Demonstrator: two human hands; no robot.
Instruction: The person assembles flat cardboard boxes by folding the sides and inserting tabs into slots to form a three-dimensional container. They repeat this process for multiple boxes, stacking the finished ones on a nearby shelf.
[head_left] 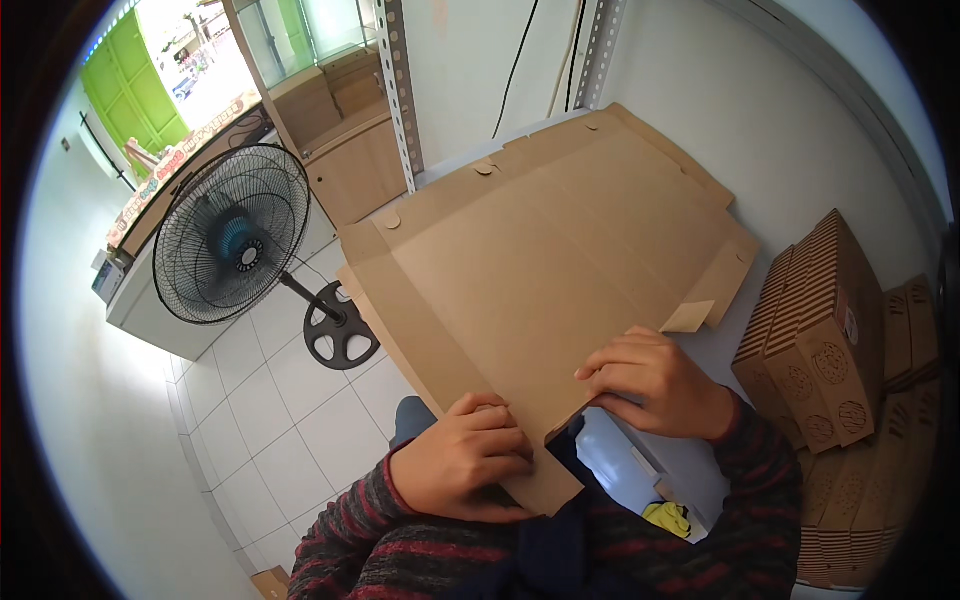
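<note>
A large flat brown cardboard box blank (530, 250) spreads out in front of me, with crease lines, tabs and slots along its edges. My left hand (465, 455) is closed on its near left edge, fingers curled over the top and the thumb low by the flap. On the near right edge my right hand (655, 385) pinches the board, fingertips on top and thumb beneath. Between the hands a narrow flap (550, 480) sticks out toward my body. A small flap (690, 317) on the right side stands slightly bent up.
Folded brown printed boxes (825, 340) are stacked at the right. A black pedestal fan (240, 245) stands on the tiled floor (270, 440) at the left. Beyond the board are a perforated metal post (398, 100) and a wooden cabinet (350, 180). Something yellow (667, 518) lies below my right hand.
</note>
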